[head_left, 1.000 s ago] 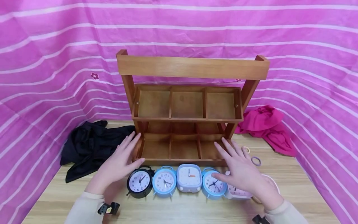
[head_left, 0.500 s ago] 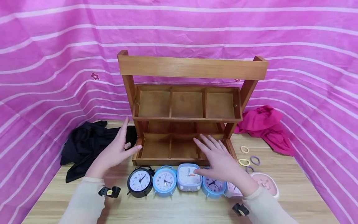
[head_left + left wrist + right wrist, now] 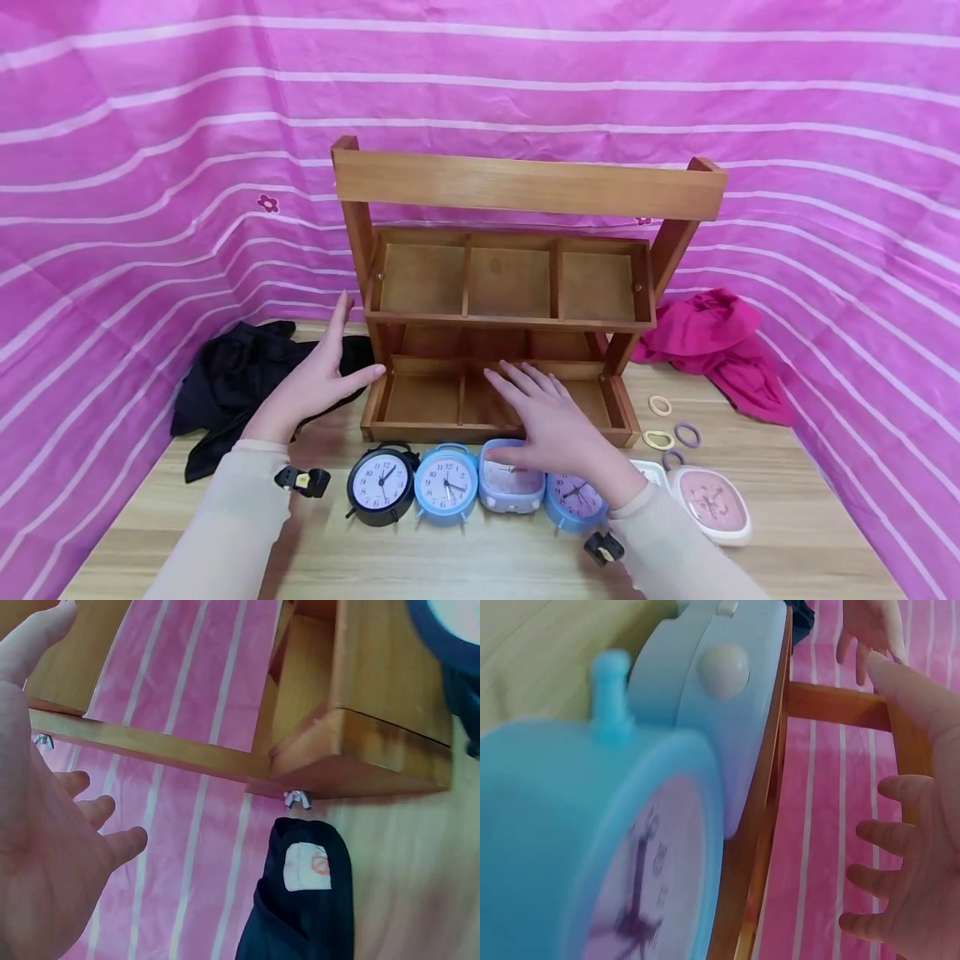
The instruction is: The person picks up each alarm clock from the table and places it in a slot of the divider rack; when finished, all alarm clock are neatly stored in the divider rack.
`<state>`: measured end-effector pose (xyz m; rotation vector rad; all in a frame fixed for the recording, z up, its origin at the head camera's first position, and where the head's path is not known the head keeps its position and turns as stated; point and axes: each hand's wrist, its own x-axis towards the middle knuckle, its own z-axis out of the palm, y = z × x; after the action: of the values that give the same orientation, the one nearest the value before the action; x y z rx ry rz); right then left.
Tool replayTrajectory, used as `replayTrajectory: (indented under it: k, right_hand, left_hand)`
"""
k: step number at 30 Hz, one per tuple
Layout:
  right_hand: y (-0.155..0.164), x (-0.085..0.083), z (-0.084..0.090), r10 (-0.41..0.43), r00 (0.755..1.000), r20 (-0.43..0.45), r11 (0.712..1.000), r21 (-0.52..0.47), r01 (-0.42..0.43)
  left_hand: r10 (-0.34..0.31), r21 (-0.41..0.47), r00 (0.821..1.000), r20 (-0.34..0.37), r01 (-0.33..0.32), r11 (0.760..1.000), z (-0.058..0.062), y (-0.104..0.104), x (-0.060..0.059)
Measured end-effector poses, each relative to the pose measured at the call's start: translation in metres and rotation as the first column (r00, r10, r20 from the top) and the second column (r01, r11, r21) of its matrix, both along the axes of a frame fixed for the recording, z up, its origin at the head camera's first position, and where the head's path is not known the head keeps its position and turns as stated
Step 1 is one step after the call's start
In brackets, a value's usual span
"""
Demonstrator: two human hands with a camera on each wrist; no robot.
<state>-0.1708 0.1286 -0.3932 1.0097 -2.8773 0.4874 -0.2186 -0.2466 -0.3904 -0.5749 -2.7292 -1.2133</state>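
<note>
My left hand (image 3: 311,387) hovers beside the left end of the wooden two-tier rack (image 3: 525,187), thumb spread from the straight fingers, holding nothing. Over the rack's lower tier and the row of alarm clocks reaches my right hand (image 3: 551,425), its fingers extended and grasping nothing. Along the front of the rack stand a black round alarm clock (image 3: 380,492), a blue round one (image 3: 446,487), a light-blue square one (image 3: 512,496) and another blue round one (image 3: 576,504). My right thumb overlaps the square clock in the head view. A white clock (image 3: 651,473) is partly hidden by the right arm.
A pink-and-white object (image 3: 712,500) lies at the row's right end. Several hair ties (image 3: 687,434) lie behind it. Black cloth (image 3: 240,375) is bunched left of the rack, magenta cloth (image 3: 708,342) right of it. Striped pink fabric (image 3: 480,92) hangs around the table.
My right hand has moved left from the rack's right end to its middle, uncovering the hair ties and the pink-and-white object. My left hand has drawn slightly back from the rack, fingers turning upward.
</note>
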Motion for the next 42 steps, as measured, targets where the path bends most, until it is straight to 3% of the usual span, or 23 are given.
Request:
replayTrajectory:
  k: [6,11,19,28,34,38,42]
  right_hand:
    - [-0.019,0.0,-0.002,0.028,0.999,0.041,0.999,0.018,-0.029]
    - [-0.042,0.002,-0.003,0.06,0.997,0.043,0.997,0.044,-0.062]
    - [-0.088,0.007,-0.007,0.121,0.992,0.028,0.989,0.082,-0.123]
    - [-0.123,0.02,-0.024,0.183,0.983,-0.012,0.96,0.218,-0.176]
    - [-0.137,0.027,-0.034,0.156,0.988,-0.018,0.948,0.284,-0.145]
    - [-0.143,0.032,-0.039,0.132,0.991,-0.016,0.953,0.279,-0.122]
    - [-0.146,0.034,-0.043,0.085,0.996,-0.025,0.962,0.263,-0.075]
  left_hand:
    - [-0.057,0.156,0.997,-0.045,0.063,0.986,0.009,0.006,-0.015]
    - [-0.062,0.256,0.996,-0.06,0.075,0.964,0.015,0.01,-0.024]
    - [-0.051,0.234,0.995,-0.087,0.07,0.97,0.017,0.016,-0.034]
    - [0.006,0.225,1.0,-0.029,0.001,0.974,0.024,0.023,-0.04]
    - [0.02,0.226,1.0,-0.005,-0.019,0.974,0.027,0.026,-0.043]
    - [0.061,0.215,0.998,0.014,-0.062,0.975,0.025,0.027,-0.043]
    - [0.052,0.25,0.999,-0.01,-0.048,0.967,0.023,0.029,-0.046]
